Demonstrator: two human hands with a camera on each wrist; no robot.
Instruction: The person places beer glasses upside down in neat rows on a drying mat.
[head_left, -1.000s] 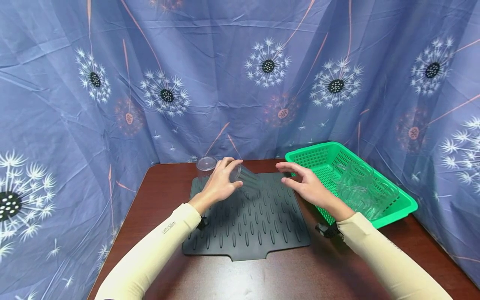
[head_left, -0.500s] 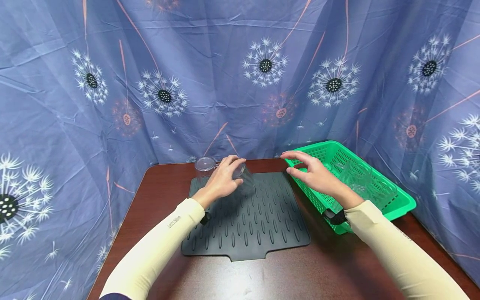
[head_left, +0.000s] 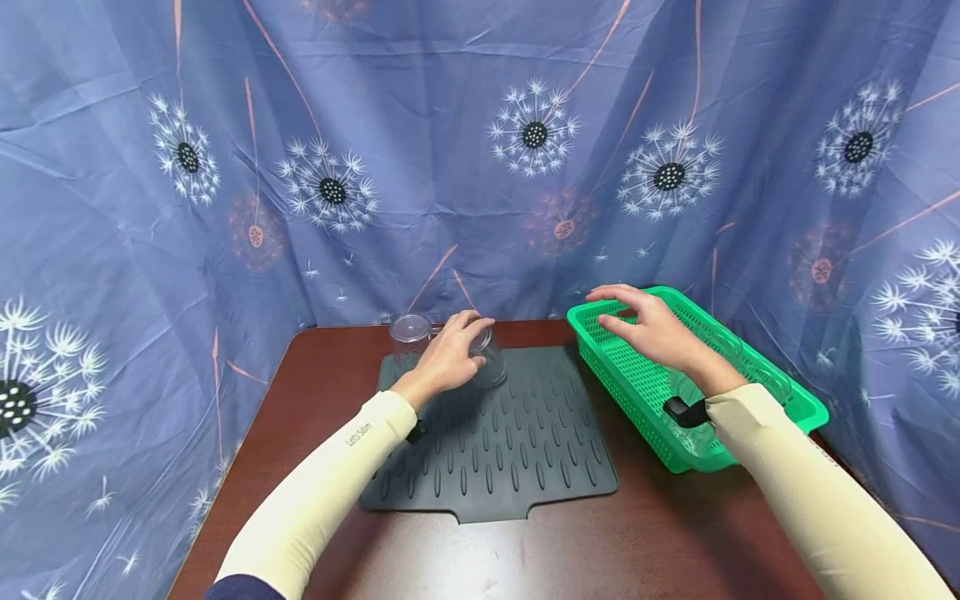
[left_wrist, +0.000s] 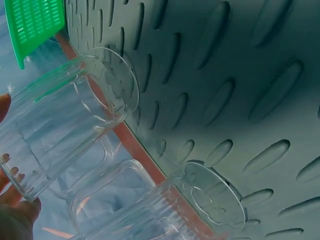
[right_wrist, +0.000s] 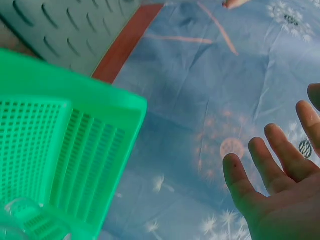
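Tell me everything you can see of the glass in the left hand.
The glass is clear, colourless and roughly cylindrical, seemingly glass or hard plastic, with lengthwise lines on its wall. It is inverted, its open rim facing down over the dark mat. The left hand's grip holds it near the base end, right of another clear glass. I cannot tell whether the rim touches the mat.

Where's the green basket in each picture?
Head view: on the right, partly hidden behind the right hand and arm; green basket.
Left wrist view: only a piece of the green basket, top-left corner.
Right wrist view: a big part of the green basket, lower left.
Shared landmark: the dark bumpy mat, seen in all three.
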